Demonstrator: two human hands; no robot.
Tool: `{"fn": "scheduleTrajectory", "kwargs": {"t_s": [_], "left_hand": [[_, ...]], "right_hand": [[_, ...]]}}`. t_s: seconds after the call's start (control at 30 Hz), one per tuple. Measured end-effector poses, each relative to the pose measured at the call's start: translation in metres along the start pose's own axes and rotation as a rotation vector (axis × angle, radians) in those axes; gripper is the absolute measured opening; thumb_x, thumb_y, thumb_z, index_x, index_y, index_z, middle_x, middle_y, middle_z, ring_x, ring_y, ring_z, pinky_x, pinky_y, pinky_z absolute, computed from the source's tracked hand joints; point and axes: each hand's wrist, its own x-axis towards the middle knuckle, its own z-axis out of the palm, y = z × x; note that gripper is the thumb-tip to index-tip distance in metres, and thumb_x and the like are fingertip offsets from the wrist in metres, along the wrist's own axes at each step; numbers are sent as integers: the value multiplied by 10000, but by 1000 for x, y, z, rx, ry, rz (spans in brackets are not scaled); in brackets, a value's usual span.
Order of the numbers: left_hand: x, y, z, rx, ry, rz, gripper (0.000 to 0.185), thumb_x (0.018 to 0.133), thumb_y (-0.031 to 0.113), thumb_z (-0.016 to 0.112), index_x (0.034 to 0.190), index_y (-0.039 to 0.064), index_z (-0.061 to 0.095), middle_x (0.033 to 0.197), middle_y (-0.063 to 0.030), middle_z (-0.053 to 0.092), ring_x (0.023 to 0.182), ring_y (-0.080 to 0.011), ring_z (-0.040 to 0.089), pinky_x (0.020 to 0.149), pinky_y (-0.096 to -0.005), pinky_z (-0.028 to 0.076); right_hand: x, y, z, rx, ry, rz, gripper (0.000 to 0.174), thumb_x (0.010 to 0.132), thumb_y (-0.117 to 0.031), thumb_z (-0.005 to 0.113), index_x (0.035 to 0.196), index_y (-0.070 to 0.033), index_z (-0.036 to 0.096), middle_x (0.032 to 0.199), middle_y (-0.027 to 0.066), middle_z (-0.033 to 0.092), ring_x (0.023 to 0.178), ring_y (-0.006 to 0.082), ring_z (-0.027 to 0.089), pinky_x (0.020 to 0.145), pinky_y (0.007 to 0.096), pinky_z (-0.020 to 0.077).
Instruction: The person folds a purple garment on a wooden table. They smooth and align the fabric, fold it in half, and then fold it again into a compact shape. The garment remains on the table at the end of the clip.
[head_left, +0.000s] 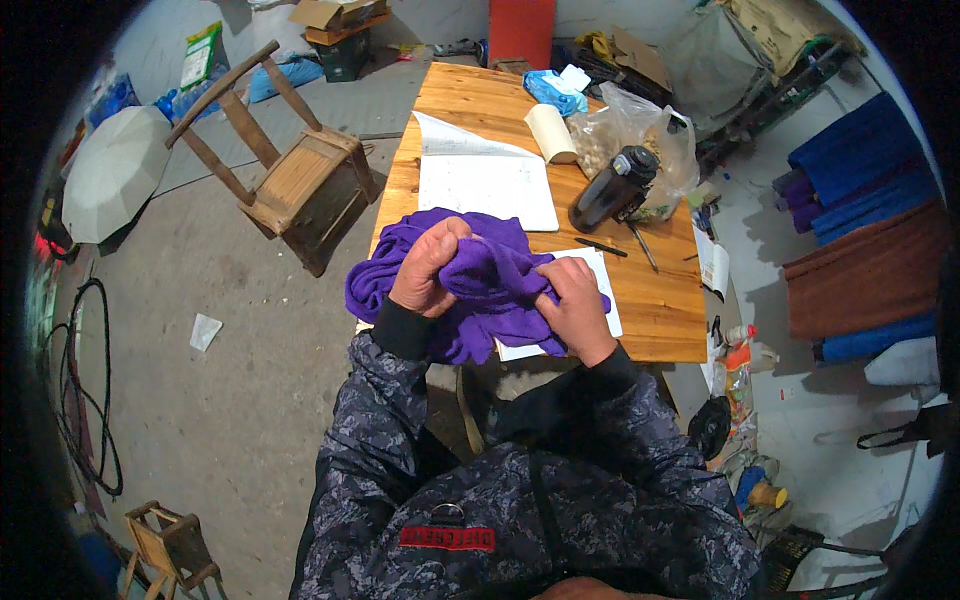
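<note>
A bunched purple cloth (487, 322) lies over the near left part of the wooden table (652, 322), with some of its folds lifted. My left hand (427, 266) pinches a raised, rolled fold between thumb and fingers. On the cloth's right side, my right hand (577, 304) grips another part with curled fingers. Under the cloth and to its right, a white paper sheet (606, 281) shows. Just behind the cloth rests an open notebook (487, 187) with writing on its pages and one page curling up.
A dark water bottle (604, 195) leans by a clear plastic bag (667, 142). Nearby are a black pen (601, 247), a paper roll (551, 133) and a blue wipes pack (551, 91). A wooden chair (292, 180) stands left; blue and brown cloths (862, 277) hang right.
</note>
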Motion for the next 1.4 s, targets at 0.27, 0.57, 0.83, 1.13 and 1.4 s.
{"fn": "scheduleTrajectory", "kwargs": {"t_s": [0.27, 0.57, 0.83, 1.13, 1.4], "left_hand": [[12, 3, -19, -101, 468, 95, 441, 1191, 336, 575, 1483, 12, 642, 1459, -156, 735, 1360, -288, 704, 1216, -482, 539], [18, -2, -17, 465, 611, 60, 315, 1143, 250, 706, 1336, 3, 701, 1214, -59, 764, 1088, -177, 722, 1009, -308, 559], [19, -14, 2, 1523, 333, 327, 423, 980, 241, 846, 1329, 44, 711, 1350, -142, 724, 1269, -317, 680, 1099, -426, 529], [13, -19, 35, 1388, -138, 139, 522, 963, 226, 858, 1436, 67, 703, 1400, -155, 739, 1338, -352, 678, 1156, -465, 520], [12, -22, 34, 1316, -84, 38, 251, 1013, 181, 824, 1213, 32, 798, 1088, -133, 819, 989, -281, 791, 908, -377, 610]], "right_hand": [[0, 10, -22, 370, 238, 185, 142, 978, -82, 790, 1071, 10, 735, 1039, 107, 700, 1008, 284, 668, 887, 378, 536], [-3, 14, -43, 999, 368, 473, 154, 1136, -163, 705, 1083, -20, 727, 967, -48, 673, 890, 50, 593, 811, 239, 507], [-5, -5, -48, 1011, 139, 458, 198, 1137, -190, 708, 1007, -41, 707, 941, -58, 670, 831, 37, 554, 738, 238, 475], [-6, -15, -43, 901, -161, 315, 369, 1164, -321, 683, 938, -30, 670, 886, -72, 581, 838, 55, 489, 738, 254, 436], [-8, -13, -44, 977, -103, 419, 428, 1178, -428, 640, 1044, -28, 710, 950, -54, 639, 884, 57, 539, 787, 252, 482]]}}
